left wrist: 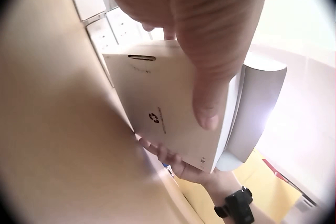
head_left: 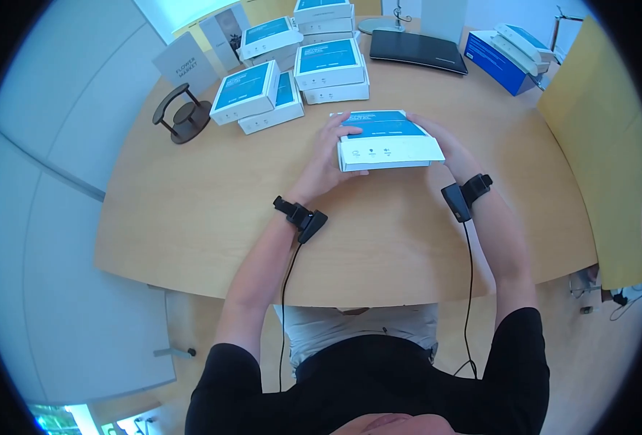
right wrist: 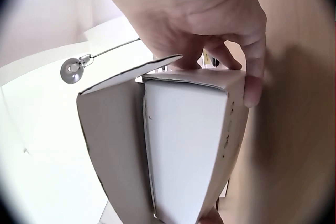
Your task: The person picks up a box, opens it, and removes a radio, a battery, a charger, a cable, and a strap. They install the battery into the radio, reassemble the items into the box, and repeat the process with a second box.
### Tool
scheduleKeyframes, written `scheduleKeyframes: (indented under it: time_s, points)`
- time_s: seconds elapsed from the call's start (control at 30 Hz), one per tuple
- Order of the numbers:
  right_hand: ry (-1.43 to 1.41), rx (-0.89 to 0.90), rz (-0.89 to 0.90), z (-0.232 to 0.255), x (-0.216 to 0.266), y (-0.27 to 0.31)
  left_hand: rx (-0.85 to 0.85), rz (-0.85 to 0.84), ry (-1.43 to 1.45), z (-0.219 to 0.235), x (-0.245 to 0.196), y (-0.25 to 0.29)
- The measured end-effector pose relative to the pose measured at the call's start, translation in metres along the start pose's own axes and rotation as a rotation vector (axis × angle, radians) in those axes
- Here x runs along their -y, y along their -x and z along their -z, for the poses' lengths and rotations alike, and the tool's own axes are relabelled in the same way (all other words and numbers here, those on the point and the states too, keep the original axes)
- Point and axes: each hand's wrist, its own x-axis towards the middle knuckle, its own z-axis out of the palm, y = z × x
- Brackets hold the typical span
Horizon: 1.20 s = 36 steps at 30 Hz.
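A white cardboard box (head_left: 390, 151) with a blue top is held between both hands, over the table in front of the body. My left hand (head_left: 328, 154) grips its left end, fingers over the blue top; the left wrist view shows the thumb lying along a white face with a recycling mark. My right hand (head_left: 441, 141) holds the opposite end, its fingertips reaching round the edge in the right wrist view. The lid's front flap (right wrist: 113, 145) stands out from the box body (right wrist: 184, 140), leaving a gap between them.
Similar boxes (head_left: 328, 61) are stacked across the table (head_left: 379, 246). Left of them stand a dark wooden stand (head_left: 189, 119) and a Flower Market card (head_left: 184, 67). Behind lie a black laptop (head_left: 417, 51) and a blue box (head_left: 496, 61). A yellow partition (head_left: 604, 145) borders the right side.
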Motion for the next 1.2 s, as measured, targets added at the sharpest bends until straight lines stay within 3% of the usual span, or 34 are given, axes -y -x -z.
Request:
scheduleKeyframes:
  time_s: [0.07, 0.13, 0.17, 0.27, 0.37, 0.47, 0.67, 0.83, 1.0, 1.1, 1.2]
  points:
    - [0.023, 0.027, 0.049, 0.001, -0.005, -0.003, -0.02, -0.027, 0.013, 0.004, 0.003, -0.004]
    - [0.163, 0.036, -0.026, 0.003, 0.007, 0.013, -0.044, -0.028, 0.081, 0.007, 0.01, -0.006]
    - [0.234, 0.044, -0.063, -0.002, 0.014, 0.023, -0.055, 0.05, 0.163, 0.009, 0.008, -0.006]
    - [0.42, -0.262, 0.213, -0.021, 0.009, 0.032, -0.105, 0.212, 0.381, 0.013, 0.005, -0.004]
    - [0.148, -0.157, 0.57, -0.027, 0.006, 0.02, -0.183, 0.211, 0.524, 0.015, 0.001, -0.011]
    - [0.033, -0.081, 0.769, -0.047, 0.01, 0.019, -0.235, 0.212, 0.576, 0.014, -0.004, -0.013]
    - [0.309, -0.352, 1.035, -0.071, 0.009, 0.017, -0.248, 0.251, 0.567, 0.012, -0.008, -0.015]
    - [0.293, -0.466, 1.091, -0.077, 0.007, 0.007, -0.379, 0.119, 0.562, 0.004, -0.012, -0.019]
    - [0.266, -0.488, 1.073, -0.075, 0.005, 0.009, -0.426, 0.128, 0.492, -0.002, -0.01, -0.022]
    - [0.236, -0.426, 1.012, -0.074, 0.007, 0.006, -0.435, 0.151, 0.525, -0.001, -0.011, -0.022]
    - [0.234, -0.273, 0.81, -0.065, 0.018, 0.01, -0.46, 0.144, 0.585, -0.003, -0.008, -0.023]
